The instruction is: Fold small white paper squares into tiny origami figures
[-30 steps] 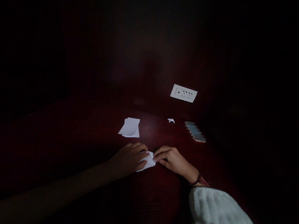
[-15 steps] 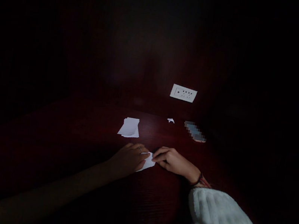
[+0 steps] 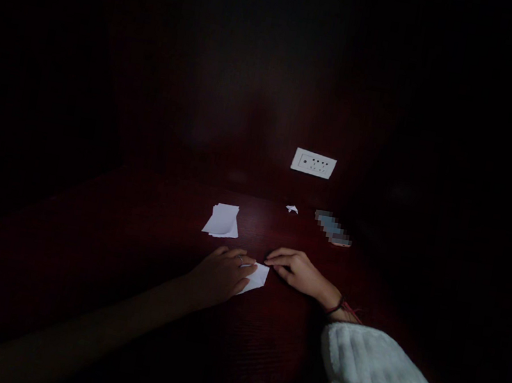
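A small white piece of paper (image 3: 259, 276) with creases lies on the dark red table. My left hand (image 3: 223, 277) rests over its left part and holds it down, hiding that side; a ring shows on one finger. Just off the paper's upper right corner is my right hand (image 3: 298, 270), its fingers stretched to the left and holding nothing. It appears apart from the paper.
Several loose white sheets (image 3: 222, 220) lie beyond my left hand. Farther back are a small folded white paper shape (image 3: 292, 209) and a phone (image 3: 334, 228) with a blurred-out screen. A white socket panel (image 3: 313, 163) is on the back wall.
My right hand's fingers have come off the paper's right corner and moved slightly up and away, so that corner now shows. The left hand keeps its place on the paper.
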Motion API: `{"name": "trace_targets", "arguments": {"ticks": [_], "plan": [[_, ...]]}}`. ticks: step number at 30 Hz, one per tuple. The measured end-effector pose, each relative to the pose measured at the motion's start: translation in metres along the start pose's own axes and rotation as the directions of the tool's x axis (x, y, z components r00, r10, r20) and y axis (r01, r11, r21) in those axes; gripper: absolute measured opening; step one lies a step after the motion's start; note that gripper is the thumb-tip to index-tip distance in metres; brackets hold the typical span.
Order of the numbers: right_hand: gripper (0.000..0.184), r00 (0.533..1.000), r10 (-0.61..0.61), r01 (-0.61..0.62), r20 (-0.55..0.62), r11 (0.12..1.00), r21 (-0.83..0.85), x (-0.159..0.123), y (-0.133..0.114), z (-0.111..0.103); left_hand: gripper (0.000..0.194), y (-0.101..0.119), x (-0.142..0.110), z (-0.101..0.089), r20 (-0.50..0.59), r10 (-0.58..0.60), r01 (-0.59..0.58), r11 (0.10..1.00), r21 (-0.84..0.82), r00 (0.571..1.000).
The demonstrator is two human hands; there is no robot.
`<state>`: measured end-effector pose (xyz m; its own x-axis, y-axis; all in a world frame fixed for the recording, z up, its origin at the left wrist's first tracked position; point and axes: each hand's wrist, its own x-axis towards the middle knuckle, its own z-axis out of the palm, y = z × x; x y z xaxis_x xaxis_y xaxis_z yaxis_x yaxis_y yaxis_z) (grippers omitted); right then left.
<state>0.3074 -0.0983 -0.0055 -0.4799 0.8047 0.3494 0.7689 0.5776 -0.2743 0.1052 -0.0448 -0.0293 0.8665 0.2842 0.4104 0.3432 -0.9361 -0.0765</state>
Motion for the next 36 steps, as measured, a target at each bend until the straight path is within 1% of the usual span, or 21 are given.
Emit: {"name": "trace_targets", "arguments": {"ticks": [7,14,19,28,30,32,34,36], "plan": [[0.033,0.994,-0.054,0.069,0.09,0.983,-0.17,0.003,-0.004,0.0,0.028,0.003,0.001,-0.001,-0.002,0.0,0.0,1.0,-0.016,1.0],[0.032,0.989,-0.03,0.075,0.146,0.945,-0.318,0.006,-0.011,-0.001,0.029,0.005,0.0,-0.004,0.05,-0.012,0.012,1.0,-0.011,0.999],[0.028,0.984,-0.009,0.076,0.176,0.923,-0.377,0.007,-0.012,-0.004,0.031,0.005,-0.001,-0.001,0.041,-0.019,0.019,1.0,0.011,0.999],[0.027,0.986,-0.017,0.061,0.168,0.962,-0.265,-0.001,-0.001,-0.01,0.029,0.003,-0.001,-0.002,0.002,-0.026,0.026,0.999,-0.033,1.0],[0.024,0.992,0.007,0.025,0.124,0.966,-0.259,-0.002,0.001,-0.008,0.029,0.003,-0.001,-0.002,-0.009,-0.017,0.016,0.999,-0.05,1.0],[0.023,0.998,0.03,-0.019,0.046,0.973,-0.23,-0.001,0.003,-0.005,0.028,0.004,-0.001,-0.002,-0.022,-0.012,0.011,0.998,-0.065,1.0],[0.024,0.998,0.05,-0.054,-0.029,0.986,-0.161,0.0,0.003,-0.001,0.028,0.006,-0.001,-0.002,-0.03,-0.018,0.016,0.997,-0.073,0.999],[0.022,0.995,0.077,-0.082,-0.057,0.993,-0.084,0.003,0.002,0.004,0.03,0.008,-0.001,-0.002,-0.028,-0.023,0.021,0.997,-0.079,0.999]]}}
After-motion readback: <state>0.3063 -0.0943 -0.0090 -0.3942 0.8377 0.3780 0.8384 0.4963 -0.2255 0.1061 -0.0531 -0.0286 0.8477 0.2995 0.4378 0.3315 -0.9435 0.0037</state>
